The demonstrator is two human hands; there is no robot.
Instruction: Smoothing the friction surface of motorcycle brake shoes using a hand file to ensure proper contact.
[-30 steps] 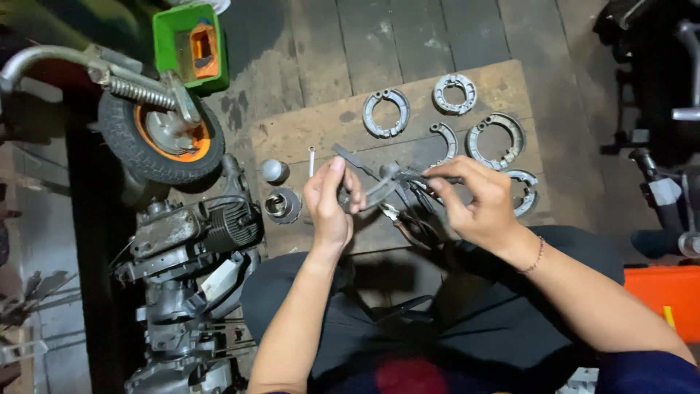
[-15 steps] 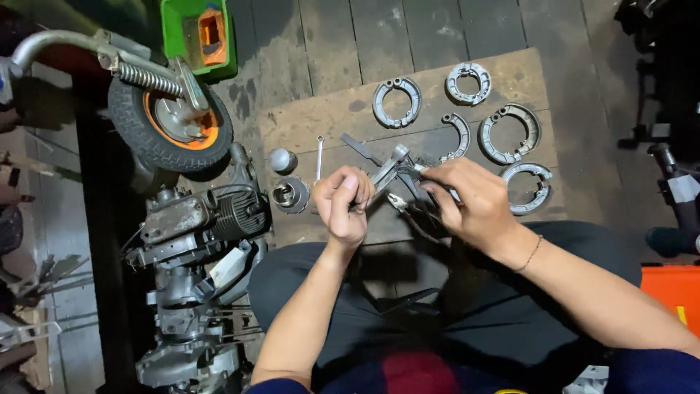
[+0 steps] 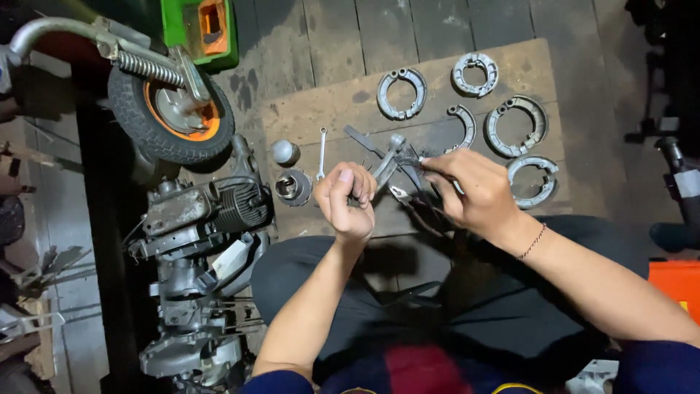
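Observation:
My left hand (image 3: 348,198) is closed in a fist around the lower end of a grey metal part (image 3: 386,162) that sticks up and to the right. My right hand (image 3: 474,191) pinches a thin dark tool at its fingertips, touching the top of that part. Pliers (image 3: 408,201) with dark handles lie just beneath the hands on a brown cardboard sheet (image 3: 321,109). Several curved brake shoes (image 3: 401,93) lie on the cardboard beyond my hands.
A small spanner (image 3: 321,152), a round grey cap (image 3: 284,152) and a metal cylinder (image 3: 293,187) lie left of my hands. A small engine (image 3: 211,211) and an orange-rimmed wheel (image 3: 171,117) stand at the left. A green box (image 3: 200,25) is at the top, an orange box (image 3: 674,284) at the right.
Both hands stay together on the metal part; my left fist has turned slightly. The view has shifted a little, so the wheel and cardboard sit further right in the picture.

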